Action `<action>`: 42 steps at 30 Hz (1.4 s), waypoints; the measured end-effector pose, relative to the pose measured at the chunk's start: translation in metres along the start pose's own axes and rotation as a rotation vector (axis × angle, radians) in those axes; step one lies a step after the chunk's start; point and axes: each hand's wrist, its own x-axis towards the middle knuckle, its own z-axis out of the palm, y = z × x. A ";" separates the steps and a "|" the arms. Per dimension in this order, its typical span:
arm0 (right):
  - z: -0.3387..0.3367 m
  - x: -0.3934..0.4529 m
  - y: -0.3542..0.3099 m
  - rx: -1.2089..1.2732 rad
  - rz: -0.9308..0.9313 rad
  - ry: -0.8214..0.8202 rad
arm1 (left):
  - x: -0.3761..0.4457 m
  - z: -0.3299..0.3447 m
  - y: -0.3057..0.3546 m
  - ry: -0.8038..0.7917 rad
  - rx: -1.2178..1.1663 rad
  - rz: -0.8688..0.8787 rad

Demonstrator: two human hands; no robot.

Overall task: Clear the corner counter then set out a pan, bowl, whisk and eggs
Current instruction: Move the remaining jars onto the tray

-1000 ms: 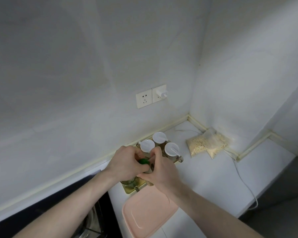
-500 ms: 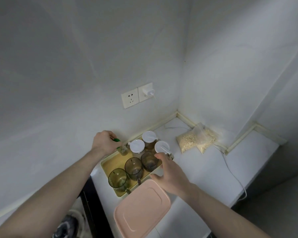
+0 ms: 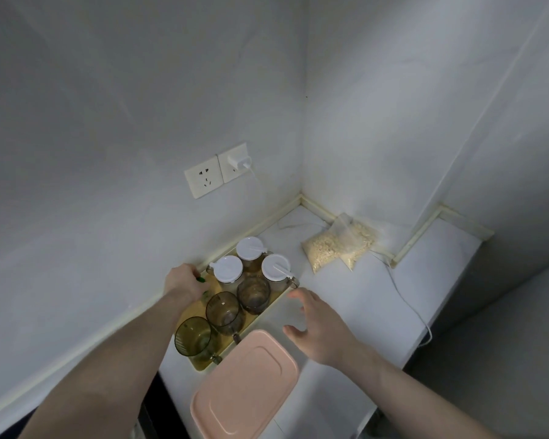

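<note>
Left hand (image 3: 184, 282) pinches something small and green; right hand (image 3: 317, 324) spreads wide at the tray's (image 3: 200, 312) three o'clock: a one-sided lift could topple the glass mugs (image 3: 224, 312).

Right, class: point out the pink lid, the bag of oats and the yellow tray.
pink lid (image 3: 244, 388): head view, middle of its flat top.
bag of oats (image 3: 336, 245): head view, on the grain-filled part.
yellow tray (image 3: 200, 366): head view, near corner of its rim.
</note>
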 end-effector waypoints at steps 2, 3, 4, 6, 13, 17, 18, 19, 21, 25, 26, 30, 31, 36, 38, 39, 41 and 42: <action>-0.001 -0.001 0.002 -0.004 0.005 -0.010 | 0.002 0.001 0.002 -0.011 0.022 -0.003; -0.001 -0.001 0.003 -0.003 0.005 -0.010 | 0.002 0.001 0.003 -0.017 0.029 -0.009; -0.001 -0.002 0.002 0.000 0.006 -0.011 | 0.002 0.000 0.003 -0.022 0.033 -0.012; -0.001 -0.002 0.000 0.004 0.007 -0.019 | 0.001 -0.002 0.002 -0.019 0.036 -0.010; 0.005 -0.008 -0.009 0.044 -0.003 -0.027 | -0.056 -0.032 -0.003 0.169 -0.197 0.119; 0.012 -0.016 -0.016 0.034 0.003 -0.052 | -0.137 -0.040 -0.021 0.276 -0.368 0.270; 0.015 -0.020 -0.018 0.035 0.001 -0.066 | -0.158 -0.037 -0.031 0.265 -0.369 0.287; 0.018 -0.022 -0.019 0.044 0.005 -0.073 | -0.173 -0.031 -0.037 0.243 -0.352 0.302; 0.023 -0.030 -0.025 0.051 -0.013 -0.100 | -0.204 -0.018 -0.056 0.205 -0.335 0.302; 0.036 -0.037 -0.034 0.027 -0.073 -0.153 | -0.244 0.000 -0.081 0.167 -0.351 0.281; 0.039 -0.037 -0.037 0.020 -0.082 -0.172 | -0.251 0.004 -0.089 0.164 -0.348 0.268; 0.048 -0.036 -0.057 0.017 -0.120 -0.258 | -0.273 0.013 -0.114 0.166 -0.342 0.201; 0.051 -0.034 -0.063 0.008 -0.146 -0.281 | -0.281 0.015 -0.120 0.179 -0.337 0.174; 0.063 -0.031 -0.087 -0.008 -0.270 -0.398 | -0.326 0.018 -0.138 0.236 -0.358 0.004; 0.070 -0.031 -0.097 0.010 -0.314 -0.464 | -0.352 0.020 -0.143 0.277 -0.386 -0.090; 0.074 -0.032 -0.101 0.032 -0.334 -0.502 | -0.366 0.022 -0.146 0.298 -0.390 -0.146; 0.085 -0.036 -0.113 0.069 -0.385 -0.577 | -0.393 0.025 -0.150 0.352 -0.394 -0.246; 0.093 -0.041 -0.119 0.086 -0.401 -0.615 | -0.408 0.025 -0.151 0.372 -0.386 -0.291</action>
